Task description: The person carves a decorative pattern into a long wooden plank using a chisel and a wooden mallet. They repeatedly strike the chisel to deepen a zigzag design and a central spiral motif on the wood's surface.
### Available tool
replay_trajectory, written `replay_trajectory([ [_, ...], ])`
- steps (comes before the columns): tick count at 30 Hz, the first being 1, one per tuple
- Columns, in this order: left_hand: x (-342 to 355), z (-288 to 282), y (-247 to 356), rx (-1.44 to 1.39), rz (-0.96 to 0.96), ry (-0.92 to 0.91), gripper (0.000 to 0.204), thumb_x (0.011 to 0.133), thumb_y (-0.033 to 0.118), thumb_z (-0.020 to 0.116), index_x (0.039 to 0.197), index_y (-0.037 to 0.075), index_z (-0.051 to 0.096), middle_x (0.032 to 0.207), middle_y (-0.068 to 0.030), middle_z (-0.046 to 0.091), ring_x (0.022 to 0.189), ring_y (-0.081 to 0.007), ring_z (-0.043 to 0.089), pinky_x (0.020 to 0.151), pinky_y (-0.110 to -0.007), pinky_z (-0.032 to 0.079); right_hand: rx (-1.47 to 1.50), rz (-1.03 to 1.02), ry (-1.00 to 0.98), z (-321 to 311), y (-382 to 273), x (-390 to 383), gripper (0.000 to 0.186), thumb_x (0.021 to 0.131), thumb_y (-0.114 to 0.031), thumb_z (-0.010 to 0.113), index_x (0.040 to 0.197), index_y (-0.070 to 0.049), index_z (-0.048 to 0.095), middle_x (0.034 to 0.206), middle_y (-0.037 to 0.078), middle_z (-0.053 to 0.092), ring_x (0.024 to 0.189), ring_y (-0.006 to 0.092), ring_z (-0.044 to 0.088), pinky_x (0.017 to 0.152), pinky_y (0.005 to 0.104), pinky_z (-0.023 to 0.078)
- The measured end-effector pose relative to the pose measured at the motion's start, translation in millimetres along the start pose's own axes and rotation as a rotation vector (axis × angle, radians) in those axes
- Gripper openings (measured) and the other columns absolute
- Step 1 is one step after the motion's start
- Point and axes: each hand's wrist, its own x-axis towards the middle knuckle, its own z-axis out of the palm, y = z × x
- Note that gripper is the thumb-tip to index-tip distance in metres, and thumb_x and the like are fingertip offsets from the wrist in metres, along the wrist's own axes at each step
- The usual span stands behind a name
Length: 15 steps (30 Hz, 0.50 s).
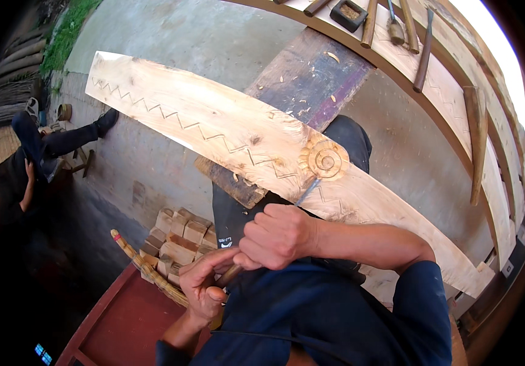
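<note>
The carving chisel (274, 227) is gripped in both fists — the left hand (204, 287) wrapped round the wooden handle down by the lap, the right hand (277, 236) clamped higher up the shaft, close behind the blade. Its steel tip rests on the pale plank just below the carved spiral rosette (323, 160). It looks like a stiff, narrow tool, light enough, but with a sharp edge that could skid on the grain, so a low two-handed hold like this one seems the sensible place to take it.

The long plank (213, 131) lies slanted across the person's knees and over a dark worn board (311, 76) — it looks rigid and fairly heavy, with a zigzag groove (171, 116) cut along its length. Below the knees sits a stack of small wood blocks (177, 241).

Farther off, more chisels (369, 24) and a wooden mallet (477, 143) lie on another pale plank. At the far left another person (24, 165) sits on the ground.
</note>
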Motion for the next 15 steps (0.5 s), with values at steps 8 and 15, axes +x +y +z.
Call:
replay_trajectory([
  [8,-28,5,-5,-0.073,-0.099,-0.035,0.1,0.098,0.079,0.068,0.13,-0.016,0.071,0.105,-0.0208,0.082,0.094,-0.025,0.082,0.088,-0.036,0.066,0.123,-0.009,-0.029,5,-9,-7,0.052,0.098,-0.03,0.075,0.063,-0.015,0.04,0.062,0.0,0.037,0.051,0.0151,0.044,0.05,0.0339,0.032],
  [15,-29,9,0,-0.122,-0.162,-0.015,0.104,0.098,0.078,0.068,0.136,-0.018,0.065,0.11,-0.026,0.081,0.101,-0.0323,0.084,0.092,-0.043,0.069,0.157,0.032,-0.007,7,-8,-7,0.051,0.098,-0.029,0.076,0.062,-0.016,0.041,0.061,-0.001,0.038,0.05,0.0149,0.043,0.049,0.0338,0.032],
])
